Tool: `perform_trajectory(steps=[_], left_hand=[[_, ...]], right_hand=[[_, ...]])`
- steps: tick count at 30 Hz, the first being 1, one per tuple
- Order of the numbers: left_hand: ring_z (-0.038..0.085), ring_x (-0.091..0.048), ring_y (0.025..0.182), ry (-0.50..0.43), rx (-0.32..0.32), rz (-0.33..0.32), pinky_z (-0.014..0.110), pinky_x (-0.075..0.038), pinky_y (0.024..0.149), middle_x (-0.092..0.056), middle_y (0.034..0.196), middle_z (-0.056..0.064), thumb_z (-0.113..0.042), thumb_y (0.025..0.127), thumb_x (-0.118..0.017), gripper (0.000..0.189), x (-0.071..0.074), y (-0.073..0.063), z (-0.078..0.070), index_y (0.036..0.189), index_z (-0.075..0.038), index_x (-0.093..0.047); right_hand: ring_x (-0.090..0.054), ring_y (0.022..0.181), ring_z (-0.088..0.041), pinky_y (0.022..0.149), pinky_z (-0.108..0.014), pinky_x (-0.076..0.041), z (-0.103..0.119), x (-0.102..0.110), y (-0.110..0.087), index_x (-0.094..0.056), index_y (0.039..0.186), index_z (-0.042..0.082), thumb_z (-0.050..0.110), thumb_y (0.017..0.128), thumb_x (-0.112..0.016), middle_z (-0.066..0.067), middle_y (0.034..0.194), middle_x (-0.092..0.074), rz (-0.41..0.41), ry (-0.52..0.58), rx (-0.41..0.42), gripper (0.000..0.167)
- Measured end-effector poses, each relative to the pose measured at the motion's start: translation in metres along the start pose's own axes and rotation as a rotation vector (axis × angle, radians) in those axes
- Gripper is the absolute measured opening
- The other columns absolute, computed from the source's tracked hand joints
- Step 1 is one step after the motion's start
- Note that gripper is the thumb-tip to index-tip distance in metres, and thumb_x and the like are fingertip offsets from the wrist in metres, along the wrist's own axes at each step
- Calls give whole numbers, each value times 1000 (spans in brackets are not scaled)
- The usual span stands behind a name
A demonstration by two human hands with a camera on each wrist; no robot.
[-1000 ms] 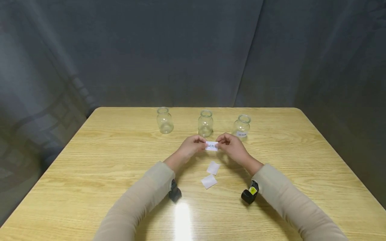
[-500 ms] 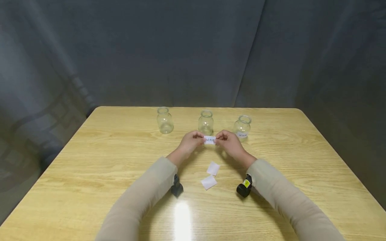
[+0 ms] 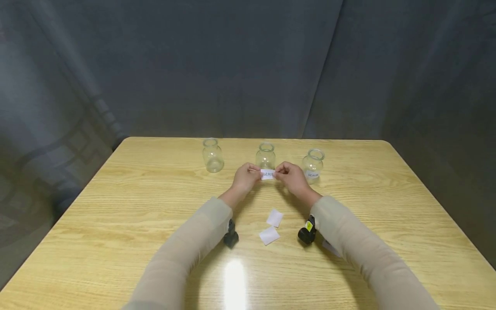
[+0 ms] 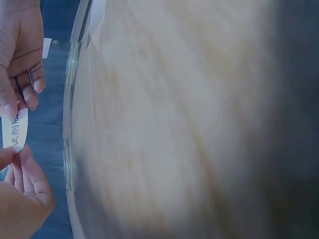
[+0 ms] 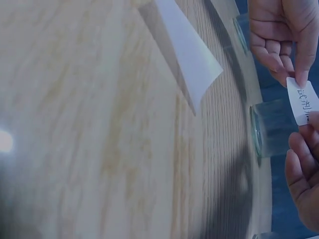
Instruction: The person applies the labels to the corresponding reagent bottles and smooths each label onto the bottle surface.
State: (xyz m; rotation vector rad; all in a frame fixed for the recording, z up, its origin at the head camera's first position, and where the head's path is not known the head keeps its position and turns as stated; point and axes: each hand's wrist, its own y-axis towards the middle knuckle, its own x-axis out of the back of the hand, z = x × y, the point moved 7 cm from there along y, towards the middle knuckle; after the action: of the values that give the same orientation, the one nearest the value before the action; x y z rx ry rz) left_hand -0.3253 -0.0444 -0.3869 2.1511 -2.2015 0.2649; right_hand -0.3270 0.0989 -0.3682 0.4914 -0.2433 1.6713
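Both hands pinch a small white label (image 3: 267, 174) with handwritten characters by its opposite ends. My left hand (image 3: 246, 177) grips the left end, my right hand (image 3: 293, 178) the right end. The label is stretched in front of the lower part of the middle glass jar (image 3: 265, 158); whether it touches the glass I cannot tell. In the left wrist view the label (image 4: 15, 130) spans the fingertips, and it bows slightly. To the right, beyond my right hand, another glass jar (image 3: 312, 162) bears a similar white label on its front.
A plain glass jar (image 3: 213, 157) stands on the left of the wooden table (image 3: 155, 215). White paper pieces lie nearer me, one (image 3: 274, 218) just behind another (image 3: 269, 235). A further paper piece (image 3: 332, 248) lies partly beneath the right forearm.
Both hands have moved forward and slightly left with the label, from the open table to just before the middle jar. The jars and loose papers have stayed put.
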Motion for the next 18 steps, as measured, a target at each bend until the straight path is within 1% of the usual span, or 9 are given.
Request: perform_trajectory(steps=[4,7,11,14,18], left_hand=[[20,-57,74,21,3,-27,30,-48,68,-56,83,10,-2,81,-56,12,2,4,1,92,1,-54],[16,-56,71,16,2,-34,29,-48,68,-55,81,9,-2,81,-57,9,2,6,1,89,2,-55],[15,-53,70,48,2,-46,27,-47,64,-55,79,8,-3,80,-57,8,1,7,0,87,2,-57],[20,-54,76,83,8,-57,27,-46,63,-56,82,7,-4,81,-57,7,1,8,-1,86,0,-57],[26,-54,84,95,17,-63,29,-47,64,-56,87,8,-6,82,-56,8,1,9,-1,87,-1,-57]], right_hand=[[-52,68,-22,55,-24,-42,0,-1,4,-55,84,-5,5,80,-60,-8,73,-56,-16,20,0,12],[-51,68,-20,58,-26,-43,-1,-2,5,-56,85,-5,6,80,-60,-9,74,-56,-30,14,-9,12],[-49,69,-17,60,-26,-42,-5,-1,7,-56,85,-3,8,81,-59,-9,78,-55,-52,-5,-34,11],[-48,71,-17,60,-25,-41,-5,0,7,-57,85,-1,9,82,-58,-9,81,-56,-65,-14,-37,11],[-49,75,-19,61,-26,-41,-4,0,8,-57,84,0,10,81,-59,-11,84,-57,-80,-35,-21,11]])
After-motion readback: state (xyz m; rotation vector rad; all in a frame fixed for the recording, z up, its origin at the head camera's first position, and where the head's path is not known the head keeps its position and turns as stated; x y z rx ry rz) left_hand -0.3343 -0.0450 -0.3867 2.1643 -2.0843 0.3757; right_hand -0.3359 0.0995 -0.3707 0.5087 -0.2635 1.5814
